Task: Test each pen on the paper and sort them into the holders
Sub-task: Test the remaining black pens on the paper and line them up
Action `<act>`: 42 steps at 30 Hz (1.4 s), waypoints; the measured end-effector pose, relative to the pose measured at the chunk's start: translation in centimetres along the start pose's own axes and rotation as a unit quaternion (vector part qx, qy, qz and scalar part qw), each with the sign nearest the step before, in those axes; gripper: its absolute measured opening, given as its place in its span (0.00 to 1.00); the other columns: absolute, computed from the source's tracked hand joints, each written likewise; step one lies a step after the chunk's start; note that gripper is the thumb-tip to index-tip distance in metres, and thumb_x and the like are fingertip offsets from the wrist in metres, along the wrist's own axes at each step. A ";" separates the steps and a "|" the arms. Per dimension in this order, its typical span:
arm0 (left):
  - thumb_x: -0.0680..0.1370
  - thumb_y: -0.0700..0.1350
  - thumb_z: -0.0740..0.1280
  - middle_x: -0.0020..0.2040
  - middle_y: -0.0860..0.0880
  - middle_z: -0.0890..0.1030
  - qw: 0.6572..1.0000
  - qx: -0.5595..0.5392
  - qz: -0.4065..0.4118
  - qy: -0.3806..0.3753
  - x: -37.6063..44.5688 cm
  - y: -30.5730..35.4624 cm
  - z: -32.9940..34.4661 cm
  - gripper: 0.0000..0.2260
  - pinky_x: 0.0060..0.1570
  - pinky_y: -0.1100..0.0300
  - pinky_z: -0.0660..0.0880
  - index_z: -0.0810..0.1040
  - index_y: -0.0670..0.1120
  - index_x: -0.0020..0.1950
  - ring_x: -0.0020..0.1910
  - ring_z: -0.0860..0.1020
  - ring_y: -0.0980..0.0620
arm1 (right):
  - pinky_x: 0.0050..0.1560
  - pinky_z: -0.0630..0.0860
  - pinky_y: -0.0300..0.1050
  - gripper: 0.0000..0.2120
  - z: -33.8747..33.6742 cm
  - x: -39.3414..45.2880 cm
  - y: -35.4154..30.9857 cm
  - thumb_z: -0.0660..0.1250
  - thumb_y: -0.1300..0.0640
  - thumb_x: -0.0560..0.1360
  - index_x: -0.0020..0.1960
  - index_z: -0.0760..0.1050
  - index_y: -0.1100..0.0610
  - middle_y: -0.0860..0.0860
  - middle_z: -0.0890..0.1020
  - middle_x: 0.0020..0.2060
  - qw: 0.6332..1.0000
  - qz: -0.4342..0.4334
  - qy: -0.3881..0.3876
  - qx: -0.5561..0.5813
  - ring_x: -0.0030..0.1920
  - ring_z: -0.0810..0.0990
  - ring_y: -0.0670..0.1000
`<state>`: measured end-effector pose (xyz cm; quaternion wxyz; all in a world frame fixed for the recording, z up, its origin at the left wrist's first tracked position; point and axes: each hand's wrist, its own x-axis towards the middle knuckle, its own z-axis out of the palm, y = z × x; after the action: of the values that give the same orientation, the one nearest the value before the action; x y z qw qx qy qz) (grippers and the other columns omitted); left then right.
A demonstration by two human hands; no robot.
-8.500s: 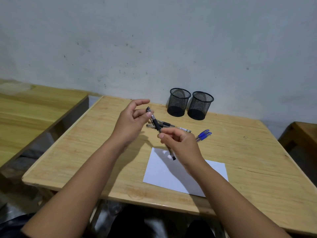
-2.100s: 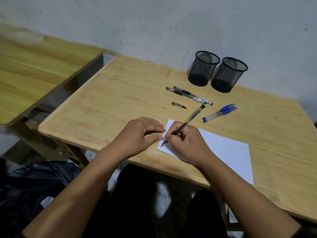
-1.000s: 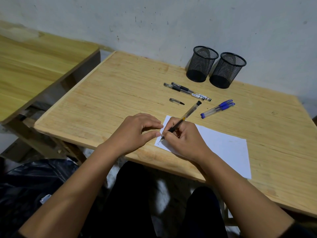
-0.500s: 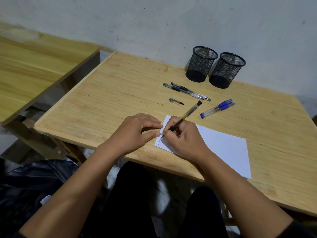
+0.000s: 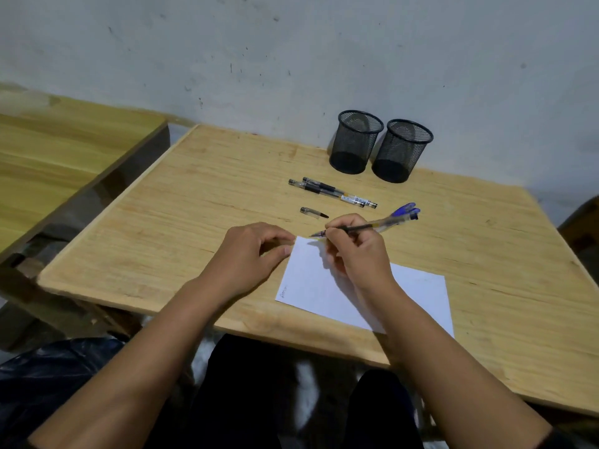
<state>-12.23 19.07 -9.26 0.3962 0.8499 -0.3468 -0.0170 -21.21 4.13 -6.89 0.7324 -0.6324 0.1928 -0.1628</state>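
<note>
My right hand (image 5: 356, 251) grips an uncapped black pen (image 5: 359, 227) above the white paper's (image 5: 418, 296) far left corner, its tip pointing left. A small scribble marks the paper's near left corner. My left hand (image 5: 249, 254) rests on the table with fingers curled, its thumb at the paper's left edge. The pen's cap (image 5: 313, 212) lies just beyond my hands. Two black pens (image 5: 330, 191) lie side by side farther back. Two blue-capped pens (image 5: 405, 211) lie to the right, partly behind the held pen. Two black mesh holders, left (image 5: 355, 142) and right (image 5: 402, 150), stand by the wall and look empty.
The wooden table (image 5: 194, 202) stands against a grey wall. A second wooden table (image 5: 58, 157) sits to the left across a gap. Another piece of wooden furniture (image 5: 580, 228) shows at the right edge. My dark-clothed legs are below the table's near edge.
My right hand has lifted the pen off the paper's near left corner and moved it toward the far corner, turning it to lie almost level. A scribble now shows. My left hand stayed put.
</note>
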 end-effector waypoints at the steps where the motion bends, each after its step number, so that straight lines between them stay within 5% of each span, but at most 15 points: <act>1: 0.74 0.47 0.69 0.52 0.54 0.82 1.000 0.007 0.003 0.006 1.0 0.2 0.2 0.09 0.48 0.73 0.66 0.81 0.52 0.53 0.50 0.76 0.61 | 0.20 0.61 0.35 0.08 -0.3 0.4 -0.3 0.60 0.67 0.77 0.41 0.73 0.59 0.53 0.72 0.22 1.000 -0.002 0.012 0.002 0.21 0.68 0.47; 8: 0.75 0.44 0.67 0.60 0.48 0.79 0.998 0.061 0.011 -0.015 7.3 0.6 2.4 0.14 0.61 0.60 0.66 0.77 0.49 0.60 0.61 0.74 0.49 | 0.20 0.62 0.38 0.09 -2.0 2.2 -1.4 0.61 0.59 0.76 0.42 0.79 0.59 0.54 0.79 0.30 0.993 0.032 0.084 0.077 0.25 0.74 0.48; 14: 0.75 0.44 0.67 0.52 0.49 0.82 0.994 0.093 0.032 -0.052 9.1 0.4 3.0 0.08 0.53 0.62 0.67 0.81 0.47 0.53 0.54 0.76 0.50 | 0.22 0.66 0.38 0.06 -3.0 3.1 -2.0 0.61 0.59 0.78 0.42 0.72 0.57 0.55 0.79 0.33 0.995 0.019 0.095 0.014 0.24 0.74 0.47; 21: 0.75 0.41 0.66 0.44 0.53 0.81 0.999 -0.023 0.010 0.025 8.1 2.0 2.7 0.06 0.40 0.76 0.66 0.81 0.48 0.48 0.42 0.76 0.57 | 0.20 0.65 0.35 0.08 -3.2 3.8 -2.3 0.64 0.62 0.76 0.38 0.73 0.58 0.53 0.77 0.29 0.994 -0.032 0.095 -0.032 0.22 0.72 0.44; 26: 0.75 0.40 0.67 0.37 0.54 0.80 0.996 -0.079 0.003 0.049 7.5 3.0 2.2 0.06 0.35 0.76 0.67 0.81 0.50 0.47 0.34 0.74 0.63 | 0.20 0.63 0.35 0.09 -3.0 4.0 -2.6 0.64 0.64 0.75 0.37 0.73 0.58 0.52 0.77 0.28 0.995 -0.043 0.095 -0.008 0.21 0.71 0.45; 37: 0.74 0.34 0.64 0.38 0.55 0.80 0.990 -0.100 0.039 0.092 6.0 5.1 1.3 0.08 0.40 0.74 0.68 0.80 0.45 0.45 0.40 0.77 0.56 | 0.20 0.64 0.36 0.10 -2.2 3.4 -3.0 0.64 0.65 0.76 0.36 0.72 0.58 0.53 0.76 0.27 0.994 -0.105 0.020 -0.005 0.22 0.70 0.46; 42: 0.75 0.36 0.64 0.39 0.57 0.80 0.992 -0.095 0.030 0.073 5.8 4.9 0.5 0.08 0.38 0.75 0.68 0.80 0.48 0.44 0.40 0.75 0.64 | 0.21 0.65 0.37 0.08 -1.8 3.3 -3.2 0.65 0.65 0.75 0.38 0.75 0.57 0.54 0.76 0.28 0.995 -0.097 0.008 -0.011 0.25 0.70 0.49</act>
<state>-10.80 13.02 -4.85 0.4998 0.7967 -0.3389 0.0239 -19.18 0.46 -4.22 0.7048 -0.6546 0.1382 -0.2360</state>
